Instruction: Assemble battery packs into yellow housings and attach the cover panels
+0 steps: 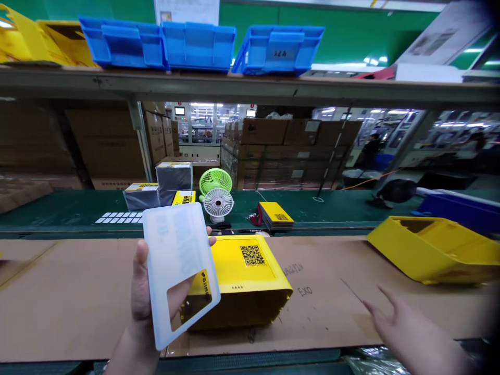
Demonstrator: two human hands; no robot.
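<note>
My left hand point(141, 291) grips a translucent white plate point(177, 250) with a rounded rectangular cutout, its thumb at the left edge and fingertips showing past the right edge. Behind the plate lies a yellow housing point(250, 265) with a QR code on top and a dark open side facing me. At the right, my right hand point(394, 317) is over the cardboard with thumb and forefinger apart. A thin dark sliver point(351, 290) shows at its fingertip, too blurred to tell whether it is held.
Brown cardboard point(320, 307) covers the bench. A yellow bin point(433, 250) sits at the right. Farther back are a white fan point(219, 203), a green fan point(215, 180), a yellow-topped stack point(276, 213) and grey boxes point(174, 178). Blue bins point(197, 47) line the shelf above.
</note>
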